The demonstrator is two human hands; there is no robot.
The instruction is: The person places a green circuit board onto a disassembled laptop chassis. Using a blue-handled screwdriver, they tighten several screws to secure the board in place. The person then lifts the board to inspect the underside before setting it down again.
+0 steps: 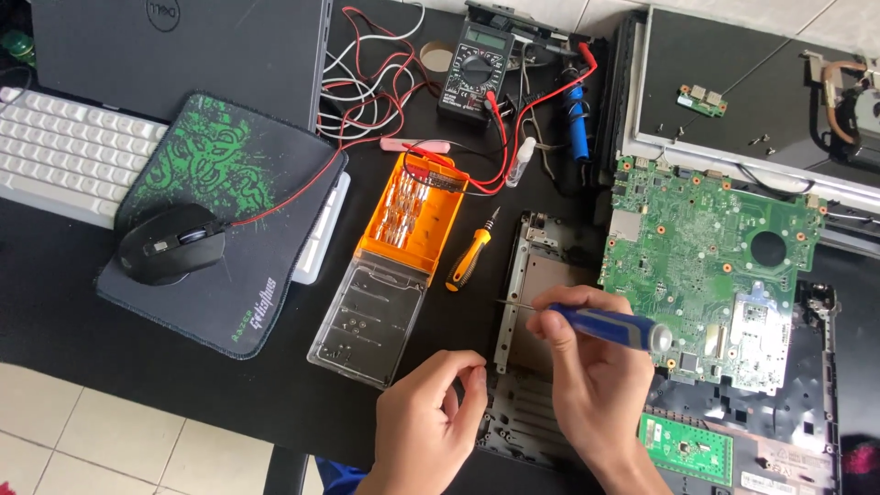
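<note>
Holding a blue screwdriver [605, 327] in your clenched right hand [591, 367], tip over the metal bracket [522, 293] near the table's front edge. Left hand [431, 422]: fingertips pinched, contents not visible, beside the bracket. Green motherboard [710, 266] right; orange bit case [412, 215] left.

Grey multimeter screen [485, 38], seemingly blank, top centre

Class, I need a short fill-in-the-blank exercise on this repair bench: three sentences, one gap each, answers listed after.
1. The right hand grips a screwdriver with a ____ handle.
2. The computer mouse rests on a black and ____ mouse pad.
3. The small screwdriver lying beside the orange bit case has a black and ____ handle.

Answers: blue; green; orange
</note>
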